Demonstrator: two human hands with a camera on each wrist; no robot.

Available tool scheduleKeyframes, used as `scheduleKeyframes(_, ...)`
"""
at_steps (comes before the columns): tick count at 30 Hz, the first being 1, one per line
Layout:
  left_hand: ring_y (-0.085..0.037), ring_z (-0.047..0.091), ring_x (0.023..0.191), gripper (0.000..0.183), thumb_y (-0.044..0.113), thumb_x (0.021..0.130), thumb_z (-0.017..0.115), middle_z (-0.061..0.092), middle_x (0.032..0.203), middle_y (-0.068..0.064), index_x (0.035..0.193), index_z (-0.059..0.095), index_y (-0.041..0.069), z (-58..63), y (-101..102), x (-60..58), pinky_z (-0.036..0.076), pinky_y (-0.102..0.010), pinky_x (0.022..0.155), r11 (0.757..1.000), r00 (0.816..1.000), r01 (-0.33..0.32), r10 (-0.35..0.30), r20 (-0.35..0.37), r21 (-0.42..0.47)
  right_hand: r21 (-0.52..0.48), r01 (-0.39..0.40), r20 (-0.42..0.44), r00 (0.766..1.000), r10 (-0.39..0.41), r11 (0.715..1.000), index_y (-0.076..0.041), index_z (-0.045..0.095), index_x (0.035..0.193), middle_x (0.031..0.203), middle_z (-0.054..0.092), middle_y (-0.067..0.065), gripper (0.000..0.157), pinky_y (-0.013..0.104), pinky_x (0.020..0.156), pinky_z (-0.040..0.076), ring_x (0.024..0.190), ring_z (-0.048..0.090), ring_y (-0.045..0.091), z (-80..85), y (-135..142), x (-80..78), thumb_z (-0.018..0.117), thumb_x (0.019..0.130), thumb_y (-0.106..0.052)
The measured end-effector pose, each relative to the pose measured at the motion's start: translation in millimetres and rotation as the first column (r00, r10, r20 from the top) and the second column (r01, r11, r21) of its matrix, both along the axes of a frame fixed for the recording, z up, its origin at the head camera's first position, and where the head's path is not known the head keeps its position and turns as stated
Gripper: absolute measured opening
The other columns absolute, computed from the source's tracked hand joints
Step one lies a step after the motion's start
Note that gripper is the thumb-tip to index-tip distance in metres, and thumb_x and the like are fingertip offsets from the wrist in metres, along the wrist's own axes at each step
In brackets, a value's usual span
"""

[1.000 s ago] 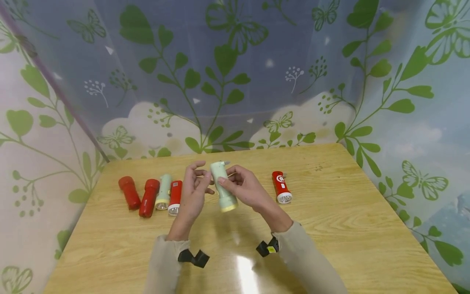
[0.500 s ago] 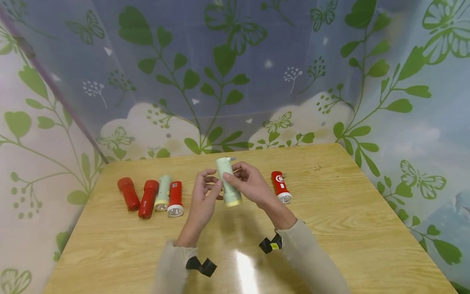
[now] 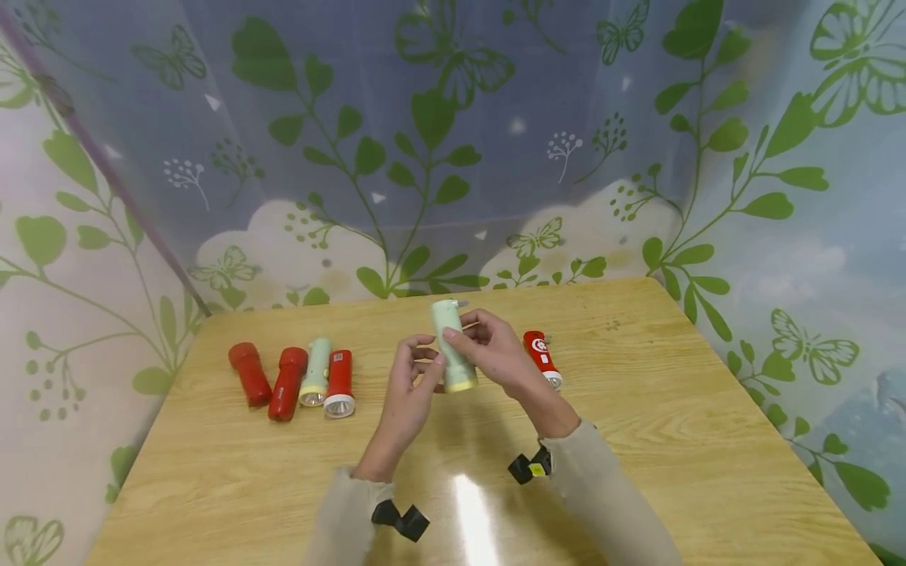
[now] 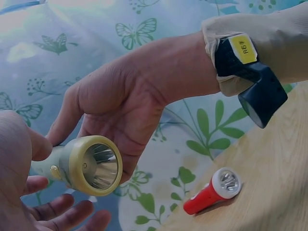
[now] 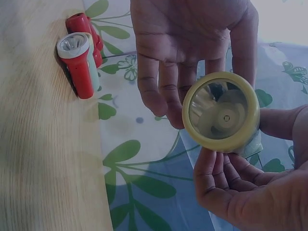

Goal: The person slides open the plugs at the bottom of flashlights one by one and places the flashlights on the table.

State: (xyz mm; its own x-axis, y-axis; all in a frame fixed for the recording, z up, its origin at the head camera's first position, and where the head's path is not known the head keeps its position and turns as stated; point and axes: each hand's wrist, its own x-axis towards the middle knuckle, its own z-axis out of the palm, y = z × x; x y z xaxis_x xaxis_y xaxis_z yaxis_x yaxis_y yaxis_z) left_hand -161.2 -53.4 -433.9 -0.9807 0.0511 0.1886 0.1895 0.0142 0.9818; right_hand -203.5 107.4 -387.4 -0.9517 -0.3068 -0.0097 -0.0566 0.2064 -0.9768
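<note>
A pale green flashlight (image 3: 451, 376) with a yellow rim is held above the table, its lens end toward me and tilted down. My right hand (image 3: 499, 355) grips its body, thumb across the near side and fingers behind. My left hand (image 3: 410, 385) is at its left side, thumb close to the body. In the left wrist view the left fingers (image 4: 72, 214) spread loosely below the flashlight (image 4: 94, 166). The right wrist view looks straight into the unlit lens (image 5: 221, 113), with the left fingers reaching down beside it.
On the left of the wooden table (image 3: 233, 472) lie two all-red flashlights (image 3: 249, 373), another pale green one (image 3: 316, 369) and a red one with a white rim (image 3: 340, 381). A red-and-white flashlight (image 3: 540, 354) lies to the right, partly behind my right wrist. A patterned curtain (image 3: 453, 196) borders the table.
Both hands and the pale green flashlight have moved to the right and slightly away from me. The right hand now overlaps part of the red-and-white flashlight. The flashlights on the table have stayed put.
</note>
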Motion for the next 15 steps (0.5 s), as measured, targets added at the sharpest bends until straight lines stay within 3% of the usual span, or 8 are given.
scheduleKeyframes(15, -0.021, 0.059, 0.106, 0.041, 0.016, 0.105, 0.054, 0.047, 0.130, -0.018, 0.142, 0.037, 0.008, -4.7, 10, 0.9, 0.058, -0.031, 0.081, 0.997, 0.996, 0.076, -0.076, 0.050, 0.002, -0.003, 0.036, 0.048, 0.998, -0.036, 0.999, -0.002, 0.056, 0.126, 0.115, 0.065, 0.021, 0.039, 0.031, 0.074, 0.054, 0.093, 0.063, 0.021, -11.4, 9, -5.5, 0.063, 0.101, -0.031)
